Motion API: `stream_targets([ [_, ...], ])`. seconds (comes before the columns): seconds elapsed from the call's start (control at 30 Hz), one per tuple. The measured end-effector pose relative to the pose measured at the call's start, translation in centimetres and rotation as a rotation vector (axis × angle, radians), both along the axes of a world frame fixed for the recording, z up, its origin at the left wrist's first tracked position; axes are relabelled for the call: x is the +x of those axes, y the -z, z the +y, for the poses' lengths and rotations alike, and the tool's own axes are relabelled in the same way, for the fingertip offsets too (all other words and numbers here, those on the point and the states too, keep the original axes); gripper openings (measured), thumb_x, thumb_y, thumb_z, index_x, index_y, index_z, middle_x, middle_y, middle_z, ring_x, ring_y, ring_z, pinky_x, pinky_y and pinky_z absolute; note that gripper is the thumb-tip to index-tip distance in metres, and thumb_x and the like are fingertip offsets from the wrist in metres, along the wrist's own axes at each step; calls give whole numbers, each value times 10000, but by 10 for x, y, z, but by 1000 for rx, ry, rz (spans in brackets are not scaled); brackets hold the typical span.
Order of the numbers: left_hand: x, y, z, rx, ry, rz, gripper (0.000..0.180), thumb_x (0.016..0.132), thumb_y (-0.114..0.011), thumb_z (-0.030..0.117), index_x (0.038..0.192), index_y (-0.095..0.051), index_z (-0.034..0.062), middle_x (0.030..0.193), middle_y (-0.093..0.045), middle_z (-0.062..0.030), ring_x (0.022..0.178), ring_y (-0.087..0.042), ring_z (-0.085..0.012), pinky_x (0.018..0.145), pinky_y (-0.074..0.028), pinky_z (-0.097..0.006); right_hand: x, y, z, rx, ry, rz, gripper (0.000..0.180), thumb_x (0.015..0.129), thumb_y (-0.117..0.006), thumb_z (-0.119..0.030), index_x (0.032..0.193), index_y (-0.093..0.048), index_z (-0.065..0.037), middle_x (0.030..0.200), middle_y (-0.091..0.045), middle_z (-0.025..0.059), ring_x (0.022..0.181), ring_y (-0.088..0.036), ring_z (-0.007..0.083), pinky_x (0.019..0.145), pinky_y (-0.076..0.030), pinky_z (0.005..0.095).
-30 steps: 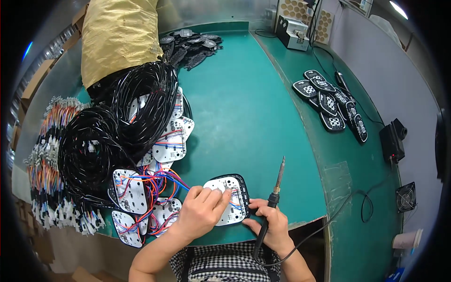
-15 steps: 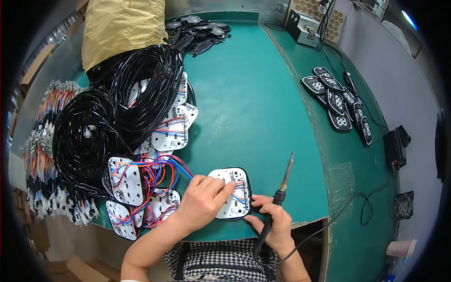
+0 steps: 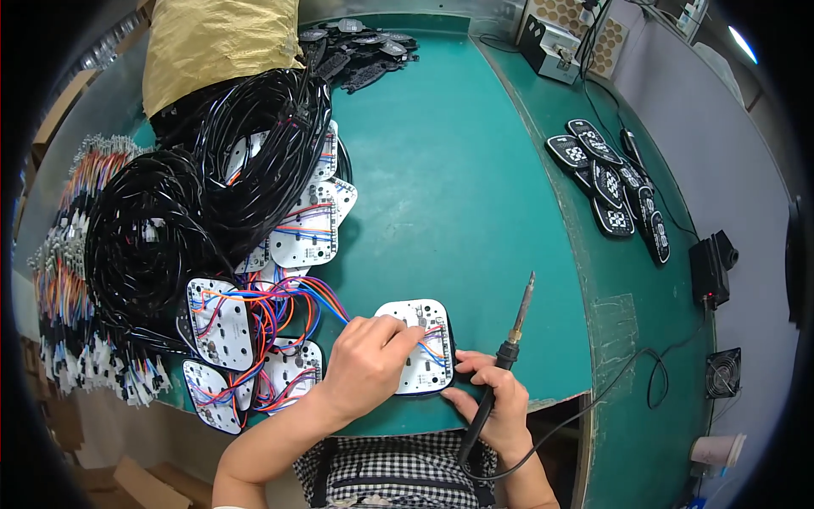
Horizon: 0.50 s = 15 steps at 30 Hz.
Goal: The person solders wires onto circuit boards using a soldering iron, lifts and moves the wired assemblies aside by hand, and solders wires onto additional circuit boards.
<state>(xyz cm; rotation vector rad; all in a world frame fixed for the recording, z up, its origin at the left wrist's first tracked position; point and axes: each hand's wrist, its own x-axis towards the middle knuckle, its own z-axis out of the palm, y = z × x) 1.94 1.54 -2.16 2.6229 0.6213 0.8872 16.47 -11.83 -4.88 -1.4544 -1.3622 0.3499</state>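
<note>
Under my hands a white circuit board (image 3: 415,377) with rounded corners and a black rim lies at the table's front edge. My left hand (image 3: 365,365) reaches over its left part, fingers closed in a pinch on the thin coloured wires (image 3: 434,349) running to pads along the board's right side. Those wires continue leftward as a red, blue and orange bundle (image 3: 326,297). My right hand (image 3: 498,403) is wrapped round a soldering iron (image 3: 509,352), its tip pointing up and away from the board. That hand's thumb and a fingertip touch the board's right edge.
Wired boards (image 3: 222,327) and coiled black cables (image 3: 148,246) fill the left, beside bundled connector wires (image 3: 64,288). A gold bag (image 3: 220,51) and black parts (image 3: 365,55) stand farther back. Black panels (image 3: 606,182) lie right, near a small fan (image 3: 723,373). The iron's cord (image 3: 577,411) trails right.
My left fingers have curled down a little more and edged slightly right over the wires. The right hand and soldering iron stay almost the same. The view has shifted slightly.
</note>
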Motion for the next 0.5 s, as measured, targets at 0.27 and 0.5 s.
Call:
stream_targets([
  [0.27,0,1,0,15,13,16,231,668,-628,3,892,-651,51,736,-575,-45,612,-550,-204,558,-415,-321,1,1,0,0,-7,9,426,653,-777,-23,901,-433,-56,881,-620,144,943,-635,315,704,-529,354],
  [0.5,-5,-2,1,-47,55,98,259,684,-667,67,942,-650,60,783,-555,-42,669,-540,-206,607,-406,-337,0,0,0,2,-12,8,420,651,-777,-20,895,-436,-52,878,-619,144,943,-635,314,693,-530,348],
])
